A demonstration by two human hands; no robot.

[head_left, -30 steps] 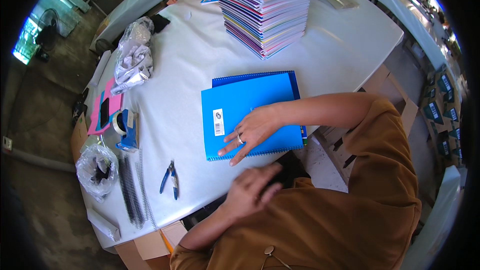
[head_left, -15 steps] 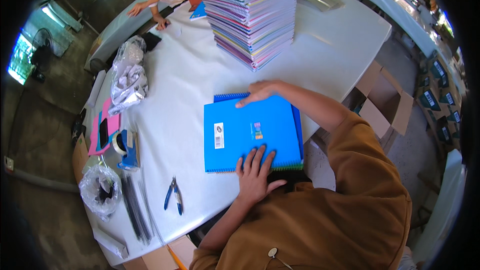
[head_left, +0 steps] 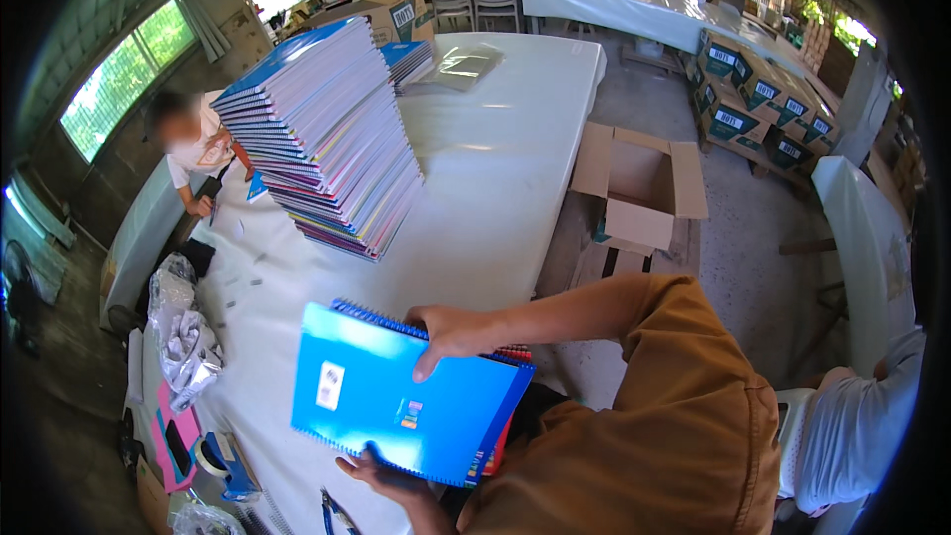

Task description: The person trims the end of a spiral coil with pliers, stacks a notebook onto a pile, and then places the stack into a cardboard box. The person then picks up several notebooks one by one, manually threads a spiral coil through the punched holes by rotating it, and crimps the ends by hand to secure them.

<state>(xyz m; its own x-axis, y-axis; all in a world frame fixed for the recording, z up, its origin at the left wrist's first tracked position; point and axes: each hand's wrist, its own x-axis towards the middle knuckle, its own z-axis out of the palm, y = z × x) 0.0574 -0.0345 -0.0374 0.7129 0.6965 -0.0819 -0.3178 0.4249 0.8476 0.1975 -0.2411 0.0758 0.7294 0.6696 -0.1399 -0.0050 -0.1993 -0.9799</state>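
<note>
A small stack of spiral notebooks (head_left: 371,391) with a glossy blue cover on top is tilted up between my hands, raised at least partly off the table. Red and dark blue covers peek out from beneath it. My right hand (head_left: 451,335) clamps the far edge, thumb on the cover and fingers beyond the coil. At the near coil edge, my left hand (head_left: 381,476) grips from below, its fingers partly hidden by the notebooks. A tall pile of spiral notebooks (head_left: 332,149) stands farther back on the white-covered table (head_left: 485,178).
An open cardboard box (head_left: 639,183) sits right of the table. Blue-handled pliers (head_left: 337,513), a tape dispenser (head_left: 230,466) and crumpled plastic (head_left: 183,337) lie along the left side. Another person (head_left: 193,144) works at the far left; a grey sleeve (head_left: 862,426) shows at right.
My view has swung up and to the right. The blue notebook stack has gone from lying flat to tilted and lifted. My left hand has moved from atop the cover to its near edge.
</note>
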